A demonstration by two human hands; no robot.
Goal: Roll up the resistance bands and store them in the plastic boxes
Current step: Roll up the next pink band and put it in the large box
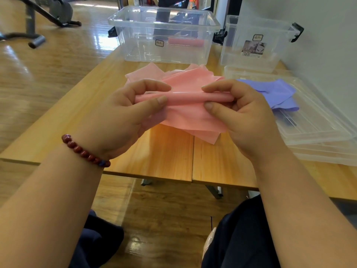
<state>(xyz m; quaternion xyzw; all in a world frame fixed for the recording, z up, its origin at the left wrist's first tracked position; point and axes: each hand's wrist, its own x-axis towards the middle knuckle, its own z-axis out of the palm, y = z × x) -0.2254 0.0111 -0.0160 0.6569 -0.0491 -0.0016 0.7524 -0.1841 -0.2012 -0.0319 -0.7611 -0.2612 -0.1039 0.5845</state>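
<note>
Left hand (127, 111) and right hand (237, 111) each pinched the pink band's (185, 97) rolled edge, thumb against curled fingers.

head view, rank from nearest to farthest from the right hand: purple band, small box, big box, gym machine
1. Purple band, just right of the right hand, on the lids.
2. Small box, back right, and big box, back centre: too close to call.
3. Gym machine, far back left.
</note>
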